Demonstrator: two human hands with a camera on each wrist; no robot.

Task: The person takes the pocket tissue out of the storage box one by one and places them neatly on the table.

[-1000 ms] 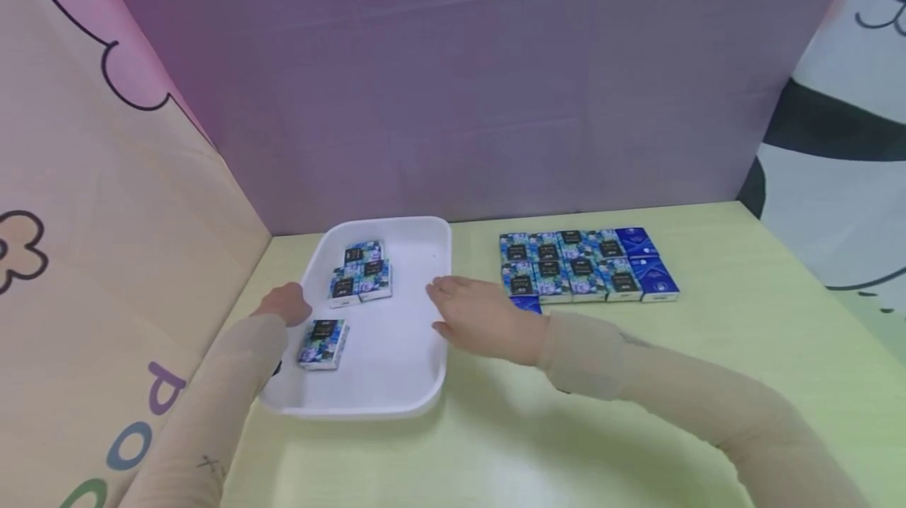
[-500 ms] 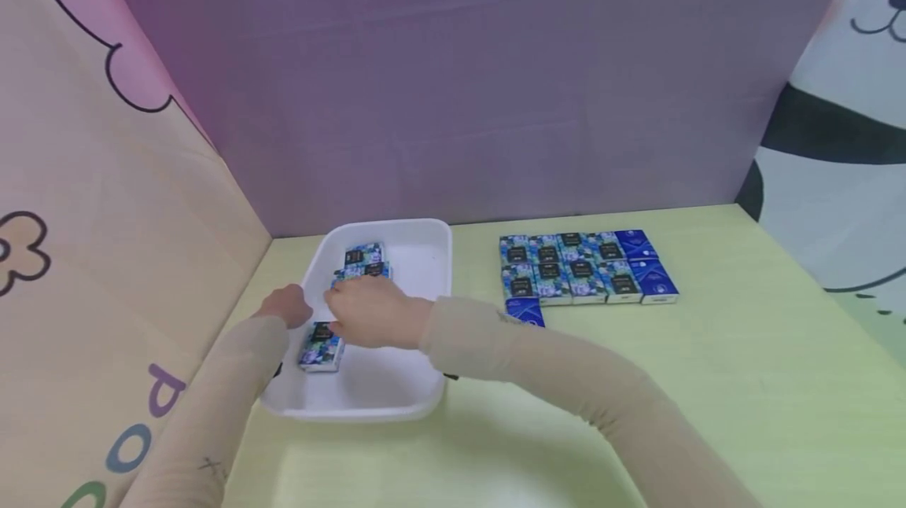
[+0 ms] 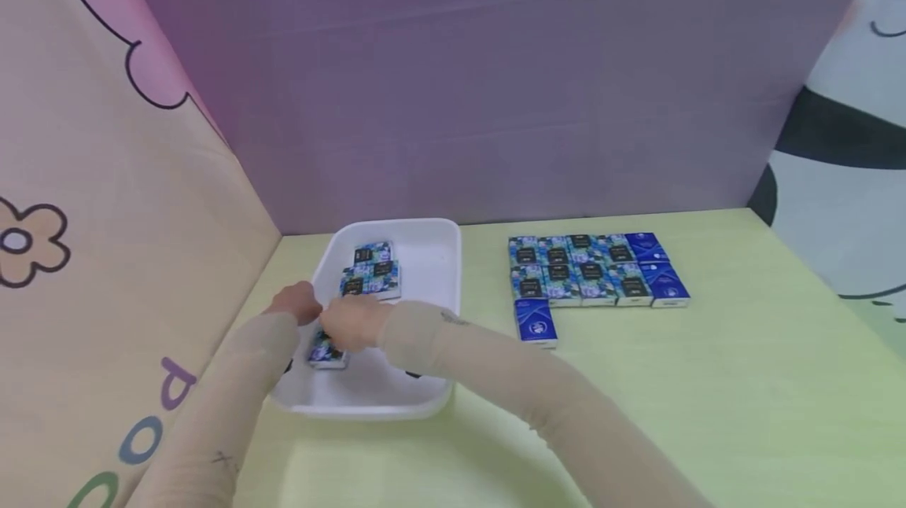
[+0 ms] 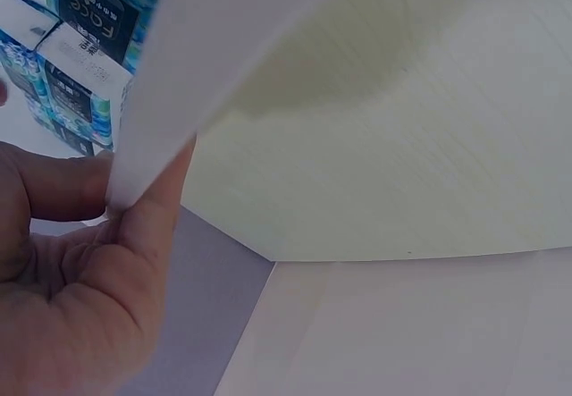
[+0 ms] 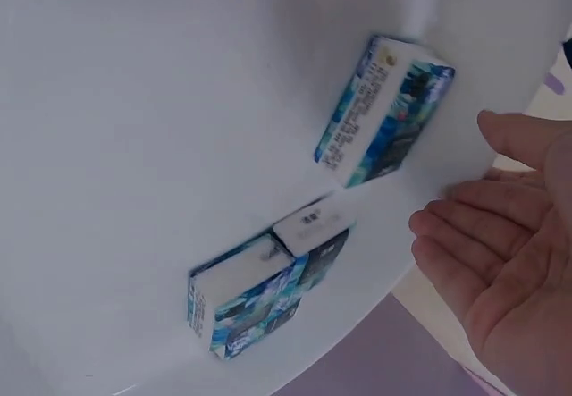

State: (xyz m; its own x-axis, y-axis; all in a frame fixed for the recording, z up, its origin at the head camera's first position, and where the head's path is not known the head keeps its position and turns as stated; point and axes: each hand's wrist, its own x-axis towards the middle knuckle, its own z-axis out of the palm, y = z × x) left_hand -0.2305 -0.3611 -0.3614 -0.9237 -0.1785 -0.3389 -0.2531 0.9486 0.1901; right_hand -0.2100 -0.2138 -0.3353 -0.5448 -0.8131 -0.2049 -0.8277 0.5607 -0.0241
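Observation:
A white tray stands at the left, with several blue flowered tissue packs in it. My left hand pinches the tray's left rim; in the left wrist view the thumb lies inside the wall and the fingers outside. My right hand reaches over the tray toward that same side, close to the left hand. In the right wrist view its fingers are loosely extended and hold nothing. Beneath it a single tissue pack is partly covered in the head view. A small group of packs lies farther back in the tray.
To the tray's right, flowered packs form two tight rows, with blue packs at the right end. One more blue pack sits in front of the left column. A purple partition borders the table's back.
My right hand has moved left from the tray's right rim, across the tray, to near its left side. My left hand keeps hold of the rim. The head view has shifted slightly.

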